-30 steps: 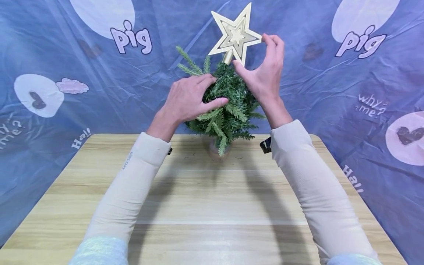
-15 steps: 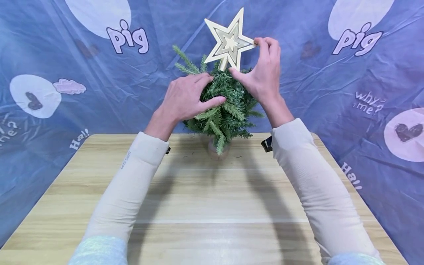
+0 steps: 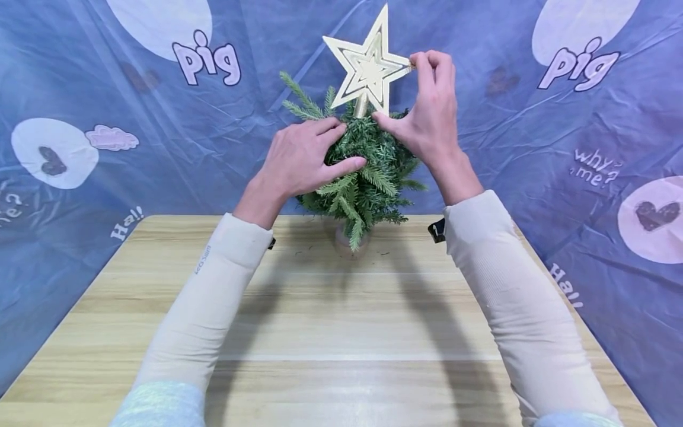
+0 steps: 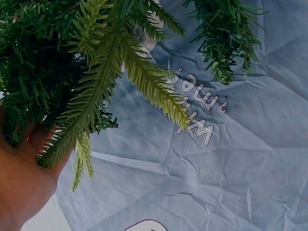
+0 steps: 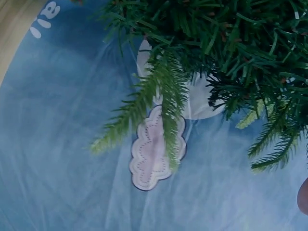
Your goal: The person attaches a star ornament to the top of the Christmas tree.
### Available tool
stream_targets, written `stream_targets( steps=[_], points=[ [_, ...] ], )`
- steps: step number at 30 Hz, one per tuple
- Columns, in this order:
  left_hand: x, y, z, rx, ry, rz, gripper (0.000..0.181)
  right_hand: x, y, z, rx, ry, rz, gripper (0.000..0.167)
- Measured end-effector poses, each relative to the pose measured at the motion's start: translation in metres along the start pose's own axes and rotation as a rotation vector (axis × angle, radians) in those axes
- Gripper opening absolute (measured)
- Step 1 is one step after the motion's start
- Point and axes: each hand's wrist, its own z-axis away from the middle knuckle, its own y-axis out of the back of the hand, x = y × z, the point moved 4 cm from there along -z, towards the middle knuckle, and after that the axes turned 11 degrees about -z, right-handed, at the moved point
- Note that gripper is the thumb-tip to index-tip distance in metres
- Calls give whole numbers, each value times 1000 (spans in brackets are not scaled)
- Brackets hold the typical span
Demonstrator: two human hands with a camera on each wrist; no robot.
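A small artificial Christmas tree (image 3: 376, 172) stands at the far side of the table, its green branches also filling the top of both wrist views. My left hand (image 3: 301, 155) grips its upper branches from the left, thumb across the front; some fingertips are hidden in the foliage. Above the tree is a gold star tree topper (image 3: 369, 70), leaning slightly. My right hand (image 3: 429, 112) holds the star from the right, fingers on its right point and thumb by its lower right point. The star's tubular socket (image 3: 361, 107) meets the treetop; its lower end is among the needles.
The wooden table (image 3: 341, 332) extends toward me from the tree's pale round base (image 3: 350, 243). A few dark needle bits lie near that base. Behind hangs a blue printed cloth (image 3: 256, 148), close to the tree.
The star has come down and a little left with my right hand, and tilts less to the right. Its socket sits lower at the treetop. My left hand has stayed on the branches.
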Motion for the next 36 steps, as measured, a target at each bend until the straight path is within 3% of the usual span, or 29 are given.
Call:
stream_targets(
  steps=[5, 11, 17, 20, 26, 31, 36],
  points=[
    [2, -1, 0, 23, -13, -19, 88, -8, 3, -2, 14, 89, 31, 79],
    [1, 0, 1, 35, -11, -18, 88, -24, 8, -4, 11, 272, 82, 80],
    [-1, 2, 1, 47, -12, -11, 87, -30, 8, -4, 73, 402, 105, 75],
    [0, 3, -1, 21, -10, -1, 86, -27, 9, -1, 90, 391, 99, 77],
    [-1, 6, -2, -25, 14, 34, 84, -24, 9, 6, 70, 292, 102, 88],
    [-4, 10, 1, 43, 55, 41, 78, -25, 9, 7, 54, 251, 100, 89],
    [-5, 13, 3, 109, 51, 51, 71, -23, 12, 8, 41, 125, 76, 93]
  ],
)
